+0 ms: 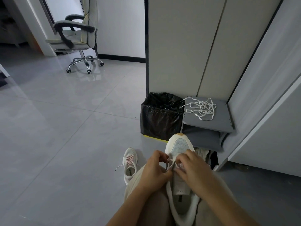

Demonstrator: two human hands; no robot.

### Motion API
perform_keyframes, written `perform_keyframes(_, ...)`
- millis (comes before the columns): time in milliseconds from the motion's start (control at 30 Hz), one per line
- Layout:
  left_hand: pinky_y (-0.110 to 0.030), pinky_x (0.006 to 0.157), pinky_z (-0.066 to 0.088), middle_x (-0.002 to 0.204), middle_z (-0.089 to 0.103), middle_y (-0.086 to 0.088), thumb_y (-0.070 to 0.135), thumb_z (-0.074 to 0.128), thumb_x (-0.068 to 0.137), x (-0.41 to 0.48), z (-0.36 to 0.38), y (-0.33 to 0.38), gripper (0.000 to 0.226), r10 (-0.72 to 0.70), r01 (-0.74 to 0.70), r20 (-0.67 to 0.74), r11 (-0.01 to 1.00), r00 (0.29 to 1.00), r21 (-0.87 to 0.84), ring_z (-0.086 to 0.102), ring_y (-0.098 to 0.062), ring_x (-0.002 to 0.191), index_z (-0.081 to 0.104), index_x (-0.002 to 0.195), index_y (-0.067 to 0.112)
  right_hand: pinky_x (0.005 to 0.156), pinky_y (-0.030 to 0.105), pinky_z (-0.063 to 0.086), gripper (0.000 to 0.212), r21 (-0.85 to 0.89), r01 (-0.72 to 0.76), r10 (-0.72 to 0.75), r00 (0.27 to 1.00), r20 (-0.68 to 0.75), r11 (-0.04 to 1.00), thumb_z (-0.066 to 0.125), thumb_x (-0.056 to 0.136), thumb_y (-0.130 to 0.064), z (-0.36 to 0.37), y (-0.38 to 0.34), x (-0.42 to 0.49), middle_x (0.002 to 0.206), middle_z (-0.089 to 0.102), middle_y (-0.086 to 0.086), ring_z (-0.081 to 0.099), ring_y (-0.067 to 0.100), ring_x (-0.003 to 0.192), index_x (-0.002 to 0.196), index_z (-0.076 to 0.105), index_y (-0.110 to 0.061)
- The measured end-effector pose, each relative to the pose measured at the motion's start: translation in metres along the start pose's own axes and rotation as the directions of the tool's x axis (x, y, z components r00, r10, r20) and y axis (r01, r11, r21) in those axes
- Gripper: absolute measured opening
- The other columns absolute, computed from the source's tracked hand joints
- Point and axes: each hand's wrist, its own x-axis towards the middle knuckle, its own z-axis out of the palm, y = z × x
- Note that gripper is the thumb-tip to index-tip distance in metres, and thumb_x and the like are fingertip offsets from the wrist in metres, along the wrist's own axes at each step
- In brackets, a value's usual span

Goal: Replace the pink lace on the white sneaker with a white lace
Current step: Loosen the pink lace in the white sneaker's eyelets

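While both hands work its eyelets, one white sneaker [179, 144] lies on a seated person's lap, toe pointing away.

One glossy grey tiled floor [65, 119] carries one pale, flat-fronted cabinet [184, 46] at the far right, one padded office chair [78, 35] on a chrome wheeled base at the far left, and one square bin [160, 116] lined with crinkled black plastic beside one low grey shelf [223, 118]. One white lace [202, 108] sprawls in flat, tangled loops over the shelf's back left corner. A second sneaker [129, 167], mesh-topped and pink-laced, sits on the floor just left of the knee. The left hand [156, 167] and right hand [190, 165], fingers curled, each pinch the pink lace [169, 166] over the tongue, hiding most of the lacing.
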Motion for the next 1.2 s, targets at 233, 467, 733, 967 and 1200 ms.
perform_keyframes(233, -0.011, 0.077, 0.048, 0.109, 0.055, 0.013, 0.017, 0.068, 0.078, -0.002, -0.007, 0.000, 0.036, -0.006, 0.007, -0.028, 1.000, 1.000, 0.027, 0.059, -0.005, 0.089, 0.039, 0.088, 0.036, 0.066, 0.013, 0.039, 0.023, 0.213, -0.017, -0.021, 0.984, 0.175, 0.977, 0.062, 0.084, -0.026, -0.022, 0.019, -0.020, 0.078, 0.047, -0.015, 0.048, 0.002, 0.070, 0.069, 0.046, -0.034)
perform_keyframes(467, -0.019, 0.078, 0.052, 0.108, 0.054, 0.011, 0.018, 0.069, 0.076, -0.001, -0.003, 0.003, 0.036, -0.036, 0.037, -0.021, 0.999, 0.999, 0.022, 0.060, -0.009, 0.086, 0.040, 0.088, 0.036, 0.051, 0.020, 0.033, 0.043, 0.498, -0.285, 0.191, 0.954, 0.231, 0.819, 0.068, 0.076, 0.009, -0.065, 0.091, -0.072, 0.056, 0.049, -0.012, 0.042, 0.001, 0.052, 0.061, 0.058, -0.031)
perform_keyframes(733, -0.013, 0.073, 0.048, 0.110, 0.054, 0.011, 0.015, 0.065, 0.077, -0.005, -0.003, 0.008, 0.037, -0.019, 0.021, -0.037, 0.999, 0.999, 0.045, 0.060, -0.003, 0.082, 0.038, 0.088, 0.038, 0.065, 0.013, 0.044, 0.029, 0.074, 0.071, -0.066, 0.996, -0.066, 0.995, 0.084, 0.063, -0.027, 0.000, 0.008, -0.007, 0.085, 0.056, -0.008, 0.057, 0.006, 0.077, 0.085, 0.064, -0.024)
perform_keyframes(967, -0.007, 0.075, 0.044, 0.110, 0.055, 0.012, 0.015, 0.067, 0.077, -0.004, -0.003, 0.004, 0.034, -0.013, 0.017, -0.062, 0.998, 0.998, 0.064, 0.056, -0.001, 0.092, 0.040, 0.088, 0.034, 0.067, 0.014, 0.041, 0.014, 0.301, -0.015, -0.002, 0.998, 0.056, 0.953, 0.066, 0.082, -0.028, -0.014, 0.020, -0.009, 0.078, 0.050, -0.014, 0.051, 0.002, 0.073, 0.072, 0.057, -0.030)
perform_keyframes(1200, -0.015, 0.079, 0.047, 0.107, 0.053, 0.018, 0.018, 0.067, 0.075, -0.002, 0.001, 0.005, 0.035, -0.014, 0.019, -0.062, 0.997, 0.998, 0.071, 0.054, -0.004, 0.095, 0.040, 0.088, 0.035, 0.058, 0.011, 0.038, 0.015, 0.681, -0.221, 0.268, 0.963, 0.037, 0.698, 0.067, 0.079, -0.038, -0.065, 0.087, -0.064, 0.063, 0.057, -0.010, 0.052, 0.003, 0.059, 0.067, 0.064, -0.029)
